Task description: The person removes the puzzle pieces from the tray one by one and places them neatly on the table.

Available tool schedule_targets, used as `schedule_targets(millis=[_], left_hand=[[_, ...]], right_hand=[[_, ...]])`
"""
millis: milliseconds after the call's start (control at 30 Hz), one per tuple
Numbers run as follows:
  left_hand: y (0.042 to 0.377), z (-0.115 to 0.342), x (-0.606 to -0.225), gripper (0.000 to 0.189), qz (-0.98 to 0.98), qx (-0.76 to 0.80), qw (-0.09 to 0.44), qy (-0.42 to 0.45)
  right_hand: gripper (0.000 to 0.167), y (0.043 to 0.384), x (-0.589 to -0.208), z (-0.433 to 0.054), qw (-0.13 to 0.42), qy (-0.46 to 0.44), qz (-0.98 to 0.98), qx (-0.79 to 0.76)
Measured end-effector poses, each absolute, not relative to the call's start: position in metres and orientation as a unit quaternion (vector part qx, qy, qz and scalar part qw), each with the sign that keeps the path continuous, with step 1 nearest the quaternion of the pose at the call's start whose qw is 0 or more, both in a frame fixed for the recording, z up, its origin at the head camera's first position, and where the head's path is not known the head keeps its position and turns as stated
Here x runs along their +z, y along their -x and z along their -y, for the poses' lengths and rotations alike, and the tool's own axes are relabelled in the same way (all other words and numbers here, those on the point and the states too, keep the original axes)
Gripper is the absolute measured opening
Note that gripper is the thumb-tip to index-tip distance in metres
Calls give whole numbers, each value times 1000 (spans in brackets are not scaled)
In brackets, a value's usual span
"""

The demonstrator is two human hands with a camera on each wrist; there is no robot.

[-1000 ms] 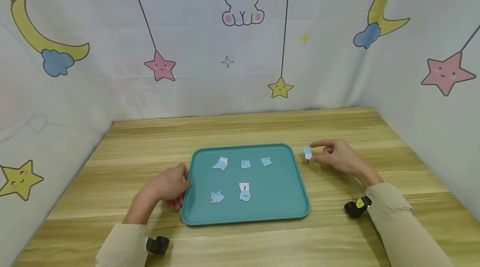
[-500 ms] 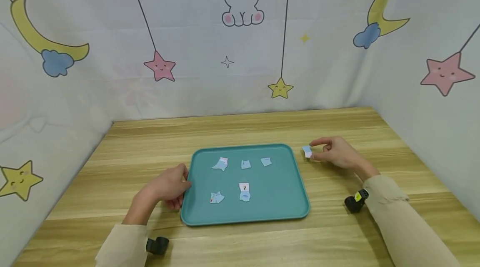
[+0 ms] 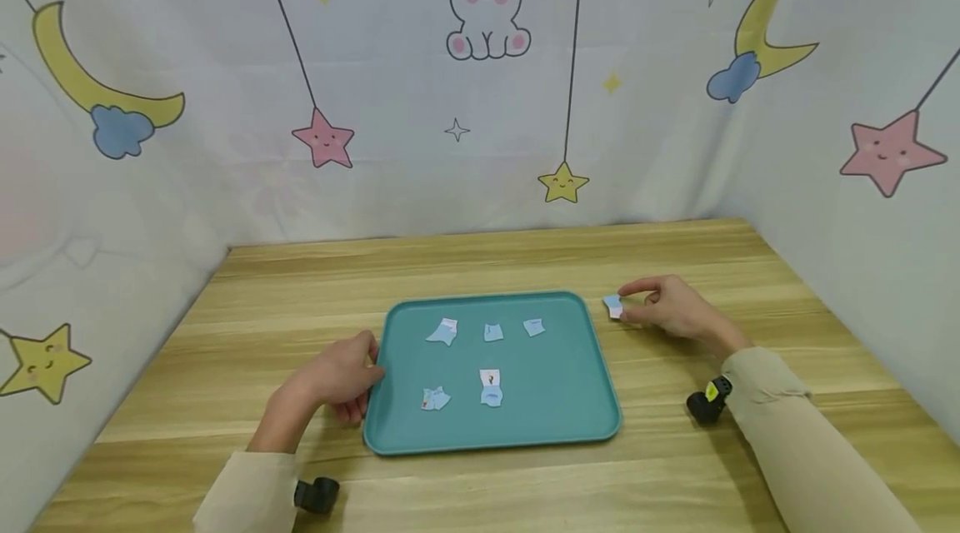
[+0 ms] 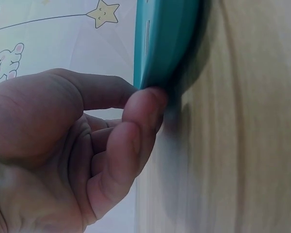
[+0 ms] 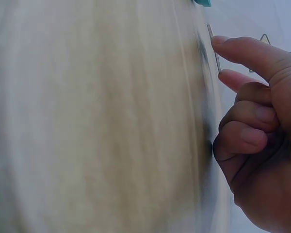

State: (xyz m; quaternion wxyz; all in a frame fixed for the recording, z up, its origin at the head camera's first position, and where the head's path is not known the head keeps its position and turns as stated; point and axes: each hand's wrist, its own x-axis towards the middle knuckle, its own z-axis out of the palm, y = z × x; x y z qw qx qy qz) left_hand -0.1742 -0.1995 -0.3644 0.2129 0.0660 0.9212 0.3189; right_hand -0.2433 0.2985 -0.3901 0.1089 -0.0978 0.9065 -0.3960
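Note:
A teal rectangular tray [image 3: 555, 400] lies on the wooden table. At its left side my left hand [image 3: 341, 375] grips the rim; the left wrist view shows the thumb over the edge and curled fingers [image 4: 144, 109] below it. Beyond the tray's right side, my right hand [image 3: 675, 306] pinches a small light-blue and white paper piece [image 3: 613, 307] by its edges between thumb and index finger. The right wrist view shows this piece [image 5: 214, 48] edge-on, close over the table, with the other fingers curled into the palm.
Several torn-looking light-blue paper pieces lie on the tray, among them a back-left piece [image 3: 444, 331], a front-left piece [image 3: 435, 398] and a taller one [image 3: 491, 388]. Wooden tabletop [image 3: 480, 487] surrounds the tray. A patterned cloth [image 3: 405, 183] walls the back and sides.
The right forearm has shifted slightly left and away, while its fingers keep the paper piece at nearly the same spot. The head view has tilted a little. The left hand stays on the tray.

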Motion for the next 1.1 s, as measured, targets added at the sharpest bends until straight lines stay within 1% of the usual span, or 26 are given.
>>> schedule_targets(millis=[1100], left_hand=[[172,198,-365,8,-922,323,205,-64]], right_hand=[[49,251,-390,-295,92,111,-919,-367]])
